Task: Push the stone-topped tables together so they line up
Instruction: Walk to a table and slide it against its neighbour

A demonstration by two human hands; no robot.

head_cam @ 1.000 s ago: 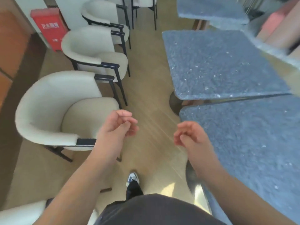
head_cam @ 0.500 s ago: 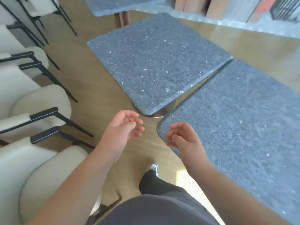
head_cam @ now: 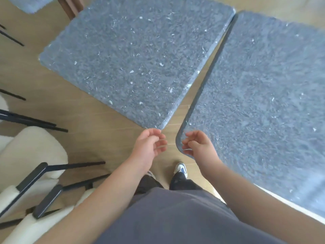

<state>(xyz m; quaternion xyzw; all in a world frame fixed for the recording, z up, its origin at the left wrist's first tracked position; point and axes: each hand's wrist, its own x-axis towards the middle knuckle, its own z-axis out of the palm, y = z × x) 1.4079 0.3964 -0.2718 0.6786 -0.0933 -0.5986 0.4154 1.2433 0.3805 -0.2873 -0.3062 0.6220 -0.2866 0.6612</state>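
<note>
Since the earlier frame the view had swung further right and down, so both tables sat larger and more central, and both hands had come up to the near table corners. The left grey speckled stone-topped square table (head_cam: 130, 62) lay upper centre; the right grey speckled stone-topped table (head_cam: 263, 95) filled the right side. Both tops were dark grey with white flecks and rounded corners. Their facing edges were not parallel: almost touching at the far end, spread apart near the person, wooden floor (head_cam: 98, 131) showing in the wedge between. A third grey table corner (head_cam: 29, 4) showed top left. Cream upholstered chairs with black metal frames (head_cam: 33, 155) stood on the left, near but apart from the left table, floor open between.

The left hand (head_cam: 149, 148) hovered just below the left table's near corner, fingers loosely curled, holding nothing; contact unclear. The right hand (head_cam: 197, 143) sat over the right table's near rounded corner, fingers half curled, empty; whether it touched, cannot tell. White-and-blue shoe (head_cam: 181, 169) below between the forearms.
</note>
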